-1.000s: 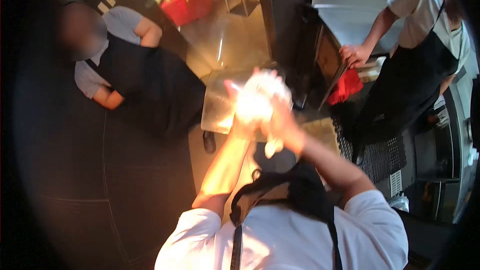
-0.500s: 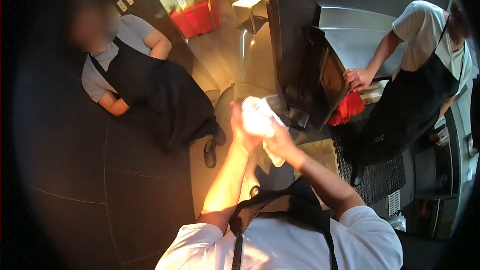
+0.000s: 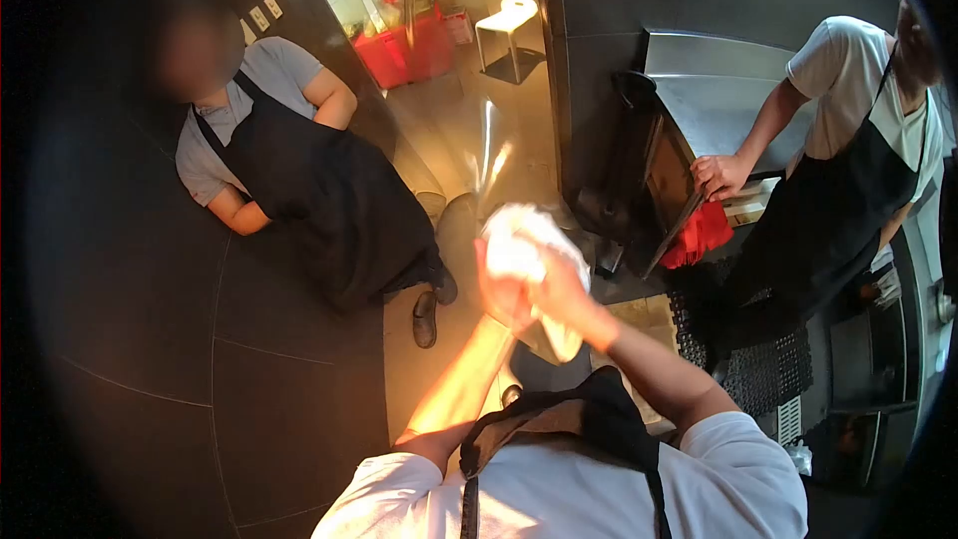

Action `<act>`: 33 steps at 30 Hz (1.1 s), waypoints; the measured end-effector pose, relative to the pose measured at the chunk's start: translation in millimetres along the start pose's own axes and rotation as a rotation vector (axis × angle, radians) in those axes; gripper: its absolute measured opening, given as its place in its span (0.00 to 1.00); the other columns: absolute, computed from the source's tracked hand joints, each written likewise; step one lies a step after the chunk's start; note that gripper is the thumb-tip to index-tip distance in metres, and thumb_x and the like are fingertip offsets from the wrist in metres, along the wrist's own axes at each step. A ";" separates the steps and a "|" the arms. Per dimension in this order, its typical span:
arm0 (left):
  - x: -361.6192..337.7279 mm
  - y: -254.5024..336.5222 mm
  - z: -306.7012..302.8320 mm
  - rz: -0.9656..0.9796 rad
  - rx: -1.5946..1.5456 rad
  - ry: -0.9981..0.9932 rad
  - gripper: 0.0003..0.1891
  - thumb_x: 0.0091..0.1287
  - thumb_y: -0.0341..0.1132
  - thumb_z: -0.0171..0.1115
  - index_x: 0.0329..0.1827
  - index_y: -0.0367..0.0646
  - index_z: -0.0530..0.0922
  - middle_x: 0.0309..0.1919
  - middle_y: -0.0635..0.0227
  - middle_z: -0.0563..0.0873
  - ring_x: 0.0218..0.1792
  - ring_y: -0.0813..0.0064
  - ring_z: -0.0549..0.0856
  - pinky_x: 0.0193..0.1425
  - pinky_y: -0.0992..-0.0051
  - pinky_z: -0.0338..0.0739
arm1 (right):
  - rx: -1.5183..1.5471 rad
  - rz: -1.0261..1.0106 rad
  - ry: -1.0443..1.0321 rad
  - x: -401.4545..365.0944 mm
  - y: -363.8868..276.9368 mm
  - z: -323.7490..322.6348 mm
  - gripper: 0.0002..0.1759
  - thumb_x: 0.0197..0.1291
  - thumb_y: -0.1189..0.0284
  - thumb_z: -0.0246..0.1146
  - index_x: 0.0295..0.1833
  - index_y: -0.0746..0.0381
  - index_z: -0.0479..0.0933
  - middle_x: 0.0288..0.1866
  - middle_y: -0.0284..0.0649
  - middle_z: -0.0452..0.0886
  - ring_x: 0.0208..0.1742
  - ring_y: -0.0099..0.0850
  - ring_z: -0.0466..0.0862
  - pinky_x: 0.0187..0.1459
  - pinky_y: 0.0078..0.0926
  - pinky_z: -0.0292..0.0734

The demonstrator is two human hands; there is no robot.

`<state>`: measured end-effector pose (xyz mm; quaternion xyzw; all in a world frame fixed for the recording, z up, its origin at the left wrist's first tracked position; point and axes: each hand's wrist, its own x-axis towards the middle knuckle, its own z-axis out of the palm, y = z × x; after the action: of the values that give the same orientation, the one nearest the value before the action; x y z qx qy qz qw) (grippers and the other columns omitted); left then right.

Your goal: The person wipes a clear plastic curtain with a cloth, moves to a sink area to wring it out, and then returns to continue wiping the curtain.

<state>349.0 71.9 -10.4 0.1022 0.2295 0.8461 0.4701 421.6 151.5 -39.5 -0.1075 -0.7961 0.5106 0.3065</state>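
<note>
Under bright light, a white cloth (image 3: 529,230) is bunched up between my two hands in front of my chest. My left hand (image 3: 499,279) is closed around its left side. From the right, my right hand (image 3: 567,294) grips the same cloth, and a loose end hangs below it. Just beyond the cloth, bright streaks shine on a clear, glassy thing (image 3: 487,145). Its outline is too faint to name, and where it meets the cloth is hidden. Glare and motion blur the fingers.
At left stands a person in a dark apron (image 3: 319,190). Another person (image 3: 848,150) at right rests a hand near a red cloth (image 3: 699,235) by a steel counter (image 3: 714,90). A white stool (image 3: 509,25) and red bin (image 3: 404,50) are beyond the doorway.
The cloth and both my hands have shifted slightly, and the cloth looks more bunched. The view has tilted a little, so the surroundings sit lower. The streaks on the clear thing have changed.
</note>
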 end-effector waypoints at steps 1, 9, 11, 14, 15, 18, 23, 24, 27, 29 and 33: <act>-8.6 -8.2 -0.7 -0.138 -0.188 -0.087 0.47 0.69 0.75 0.42 0.80 0.48 0.60 0.76 0.61 0.68 0.75 0.61 0.69 0.80 0.57 0.60 | 0.161 0.168 -0.007 19.1 9.0 -13.0 0.30 0.61 0.71 0.64 0.70 0.59 0.72 0.74 0.59 0.68 0.82 0.56 0.57 0.77 0.54 0.54; 6.9 -3.7 -26.9 -0.133 -0.341 -0.247 0.44 0.71 0.74 0.38 0.81 0.55 0.59 0.74 0.53 0.70 0.71 0.45 0.71 0.72 0.42 0.67 | 0.019 -0.053 -0.091 1.5 -47.2 -8.9 0.26 0.64 0.65 0.63 0.68 0.55 0.75 0.72 0.52 0.72 0.78 0.49 0.65 0.75 0.46 0.56; -7.4 -4.2 -4.8 -0.243 -0.254 -0.259 0.51 0.65 0.78 0.44 0.83 0.52 0.54 0.80 0.64 0.60 0.78 0.61 0.65 0.81 0.56 0.58 | 0.087 0.130 -0.039 24.3 -46.0 -25.5 0.24 0.66 0.65 0.62 0.66 0.59 0.75 0.65 0.51 0.78 0.69 0.45 0.76 0.68 0.38 0.70; 7.1 -15.1 -16.1 -0.288 -0.096 -0.113 0.50 0.66 0.79 0.41 0.84 0.55 0.50 0.81 0.54 0.57 0.78 0.49 0.61 0.75 0.45 0.65 | -0.052 0.207 0.023 19.7 -44.4 -5.4 0.24 0.65 0.66 0.63 0.63 0.67 0.74 0.61 0.61 0.78 0.66 0.51 0.77 0.67 0.41 0.69; 12.2 -18.6 -18.0 -0.236 0.231 -0.115 0.51 0.65 0.80 0.42 0.85 0.60 0.47 0.82 0.54 0.53 0.79 0.46 0.58 0.74 0.41 0.64 | -0.230 -0.038 -0.089 4.6 -39.4 7.1 0.25 0.62 0.66 0.65 0.64 0.62 0.74 0.67 0.66 0.73 0.70 0.56 0.73 0.71 0.43 0.65; 16.6 -10.0 -34.7 -0.384 -0.154 -0.195 0.53 0.59 0.85 0.39 0.85 0.71 0.44 0.82 0.49 0.49 0.78 0.37 0.56 0.69 0.30 0.62 | -0.224 -0.343 -0.130 -7.9 -71.8 -2.2 0.25 0.60 0.67 0.66 0.63 0.57 0.76 0.70 0.63 0.71 0.69 0.56 0.74 0.69 0.45 0.66; -0.2 -16.9 -9.1 -0.329 -0.163 -0.088 0.56 0.59 0.84 0.45 0.78 0.46 0.63 0.76 0.61 0.69 0.74 0.64 0.69 0.77 0.55 0.64 | -0.145 0.025 0.051 31.5 -31.7 -31.1 0.21 0.66 0.67 0.62 0.64 0.58 0.76 0.64 0.58 0.76 0.60 0.55 0.80 0.58 0.45 0.77; 2.2 -27.2 -3.0 -0.206 -0.002 0.051 0.54 0.60 0.82 0.46 0.79 0.48 0.62 0.76 0.59 0.68 0.75 0.59 0.68 0.78 0.54 0.63 | -0.038 0.200 0.033 30.5 -38.0 -25.5 0.24 0.66 0.66 0.62 0.66 0.60 0.74 0.63 0.61 0.76 0.59 0.59 0.79 0.61 0.45 0.75; -5.5 -20.4 4.9 -0.124 0.065 -0.015 0.50 0.65 0.80 0.43 0.81 0.54 0.59 0.74 0.54 0.69 0.74 0.48 0.67 0.74 0.47 0.66 | -0.108 -0.074 -0.041 -5.7 -43.9 6.6 0.28 0.62 0.68 0.65 0.69 0.58 0.72 0.66 0.64 0.74 0.69 0.62 0.72 0.71 0.51 0.65; 3.9 1.7 -20.7 -0.281 -0.286 -0.347 0.50 0.65 0.80 0.41 0.82 0.54 0.57 0.75 0.48 0.67 0.73 0.37 0.66 0.72 0.40 0.66 | -0.081 -0.357 -0.200 -24.6 -46.2 -2.3 0.34 0.55 0.74 0.66 0.71 0.56 0.72 0.69 0.62 0.72 0.72 0.59 0.70 0.72 0.50 0.64; 9.5 28.7 -13.2 -0.399 -0.273 -0.325 0.59 0.57 0.84 0.44 0.83 0.48 0.54 0.78 0.51 0.63 0.74 0.48 0.68 0.77 0.45 0.59 | 0.120 0.255 -0.003 8.5 -45.1 -36.1 0.20 0.68 0.71 0.58 0.64 0.60 0.74 0.55 0.48 0.84 0.59 0.38 0.84 0.58 0.39 0.79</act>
<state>317.3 63.1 -8.5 0.1248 0.0506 0.7325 0.6674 442.9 162.0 13.9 -0.1886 -0.7444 0.5924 0.2438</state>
